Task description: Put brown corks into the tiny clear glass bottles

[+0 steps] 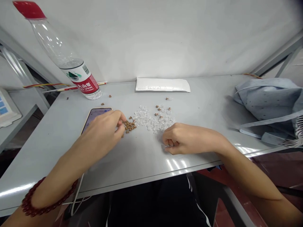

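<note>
My left hand [107, 126] reaches down at a small pile of brown corks [130, 125], its thumb and fingertips slightly apart at the pile's left edge. Some corks are hidden behind those fingers. My right hand [181, 138] rests low over the table, its fingers curled and pinching a tiny clear glass bottle [167, 146], mostly covered by the fingers. Between the hands lies a loose heap of tiny clear glass bottles [146, 119]. Beyond the heap's right side are several corked bottles [159, 109], lying on their sides.
A phone [96, 114] lies under my left hand. A water bottle [78, 75] with a red cap stands at the back left, two stray corks [102, 104] near it. A white packet [163, 85] lies against the wall. Blue fabric [267, 97] is bunched at the right.
</note>
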A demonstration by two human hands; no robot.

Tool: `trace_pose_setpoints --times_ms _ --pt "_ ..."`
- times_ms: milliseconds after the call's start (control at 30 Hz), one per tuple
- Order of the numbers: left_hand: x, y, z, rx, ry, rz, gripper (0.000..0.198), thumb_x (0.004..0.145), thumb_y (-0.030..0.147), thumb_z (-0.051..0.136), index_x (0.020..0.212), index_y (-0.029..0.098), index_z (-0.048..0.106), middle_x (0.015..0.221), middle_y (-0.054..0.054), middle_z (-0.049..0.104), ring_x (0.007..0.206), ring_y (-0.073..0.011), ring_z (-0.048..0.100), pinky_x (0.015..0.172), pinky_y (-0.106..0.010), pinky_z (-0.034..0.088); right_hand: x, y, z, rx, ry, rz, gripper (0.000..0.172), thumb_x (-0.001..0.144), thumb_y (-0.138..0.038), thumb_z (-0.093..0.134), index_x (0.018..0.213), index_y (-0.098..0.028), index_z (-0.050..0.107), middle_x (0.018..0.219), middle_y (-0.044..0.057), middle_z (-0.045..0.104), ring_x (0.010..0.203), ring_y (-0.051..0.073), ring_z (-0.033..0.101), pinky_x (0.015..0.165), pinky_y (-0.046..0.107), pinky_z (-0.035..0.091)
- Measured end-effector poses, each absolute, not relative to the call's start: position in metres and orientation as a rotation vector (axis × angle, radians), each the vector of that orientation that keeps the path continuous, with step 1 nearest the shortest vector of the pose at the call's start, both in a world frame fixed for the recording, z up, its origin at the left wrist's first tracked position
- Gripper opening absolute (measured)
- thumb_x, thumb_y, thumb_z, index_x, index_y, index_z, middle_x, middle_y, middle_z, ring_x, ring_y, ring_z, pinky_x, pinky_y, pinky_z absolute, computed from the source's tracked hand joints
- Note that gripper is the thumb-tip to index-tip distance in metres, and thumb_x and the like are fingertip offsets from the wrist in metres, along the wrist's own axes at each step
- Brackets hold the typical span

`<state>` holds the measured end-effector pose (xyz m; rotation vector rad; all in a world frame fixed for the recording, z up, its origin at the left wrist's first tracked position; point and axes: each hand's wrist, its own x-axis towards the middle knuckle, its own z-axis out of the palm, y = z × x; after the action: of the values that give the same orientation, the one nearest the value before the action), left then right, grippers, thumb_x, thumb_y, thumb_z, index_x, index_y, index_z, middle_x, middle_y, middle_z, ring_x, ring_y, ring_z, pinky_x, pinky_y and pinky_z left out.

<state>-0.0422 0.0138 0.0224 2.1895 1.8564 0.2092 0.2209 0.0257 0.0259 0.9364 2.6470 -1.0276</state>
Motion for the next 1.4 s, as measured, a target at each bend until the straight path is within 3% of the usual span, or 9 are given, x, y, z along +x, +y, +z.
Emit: trace_pose_setpoints --times_ms 133,333,533,700,933,1400 --pt "-0.041 0.012 0.012 2.361 1.746 0.086 0.016 0.087 0.029 0.048 0.081 0.023 0.060 0.089 -0.007 0.068 0.081 -0.0268 0.063 0.062 -0.036 0.041 0.220 0.025 0.027 0.927 2.674 -1.013 0.018 0.085 -0.017 0.055 0.067 -0.018 0.051 0.067 -0.001 0.053 0.061 0.011 0.044 0.061 0.027 0.036" --pt "-0.032 0.011 0.006 2.464 1.743 -0.052 0.022 0.087 0.021 0.044 0.069 0.021 0.058 0.077 -0.007 0.064 0.076 -0.0252 0.060 0.058 -0.035 0.037 0.216 0.024 0.027 0.999 2.904 -1.069 0.010 0.089 -0.017 0.057 0.087 -0.014 0.066 0.081 0.003 0.063 0.068 0.011 0.052 0.066 0.027 0.042" --pt "-0.025 0.005 0.024 2.226 1.583 0.413 0.015 0.082 0.028 0.056 0.074 0.022 0.066 0.073 0.001 0.069 0.063 -0.0166 0.060 0.057 -0.029 0.042 0.209 0.020 0.021 1.090 3.145 -1.234 0.016 0.093 -0.019 0.058 0.100 -0.013 0.072 0.096 0.007 0.071 0.084 0.014 0.063 0.071 0.026 0.049" --pt "-0.013 -0.004 0.035 2.049 1.282 0.700 0.010 0.086 0.028 0.062 0.081 0.026 0.071 0.081 0.008 0.073 0.063 -0.0088 0.062 0.060 -0.018 0.049 0.202 0.016 0.016 1.158 3.165 -1.465 0.014 0.092 -0.016 0.060 0.099 -0.015 0.072 0.090 0.002 0.074 0.080 0.011 0.065 0.067 0.023 0.051" --pt "-0.009 -0.003 0.031 2.077 1.212 0.831 0.007 0.089 0.025 0.064 0.092 0.026 0.070 0.089 0.006 0.073 0.069 -0.0082 0.064 0.065 -0.016 0.052 0.201 0.017 0.016 1.195 3.100 -1.766 0.011 0.091 -0.017 0.063 0.095 -0.015 0.072 0.085 0.001 0.073 0.076 0.010 0.065 0.068 0.023 0.052" --pt "-0.011 -0.003 0.029 2.138 1.213 0.868 0.012 0.086 0.025 0.069 0.075 0.024 0.071 0.072 0.008 0.070 0.063 -0.0063 0.058 0.059 -0.015 0.045 0.199 0.015 0.007 1.119 3.477 -1.227 0.012 0.093 -0.017 0.063 0.098 -0.016 0.074 0.089 0.005 0.073 0.080 0.013 0.065 0.070 0.027 0.054"
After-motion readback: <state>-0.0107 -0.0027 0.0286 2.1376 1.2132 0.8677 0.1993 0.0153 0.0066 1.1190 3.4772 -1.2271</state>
